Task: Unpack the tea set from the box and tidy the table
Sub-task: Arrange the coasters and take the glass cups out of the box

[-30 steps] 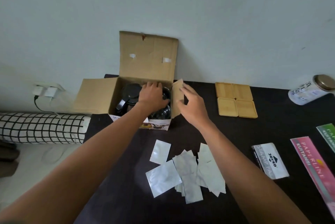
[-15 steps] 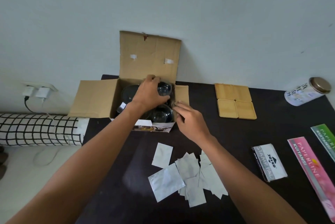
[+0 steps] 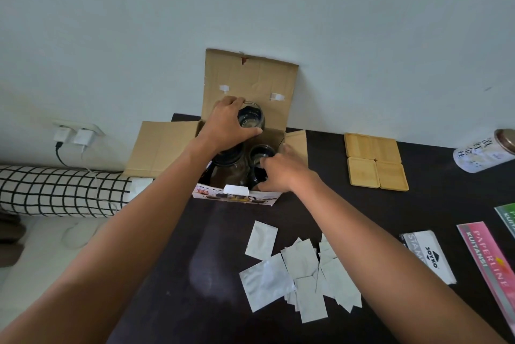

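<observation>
Both forearms are bare from elbow to wrist, with no sleeves in view. The left hand (image 3: pixel 227 126) and right hand (image 3: pixel 287 173) wear no rings, watch or gloves.

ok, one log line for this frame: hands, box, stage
left hand: grips glass cup, lifted above box | right hand: grasps second glass cup inside box | stage: unpacking, teapot not out

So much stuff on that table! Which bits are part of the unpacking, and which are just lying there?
Part of the job:
- open brown cardboard box
- clear glass cup lifted by the left hand
- second glass cup, in the box, at the right hand

Lying about:
- four square wooden coasters
- silver foil sachets
- white stamp pad packet
- pink paper pack
- white tin
</observation>
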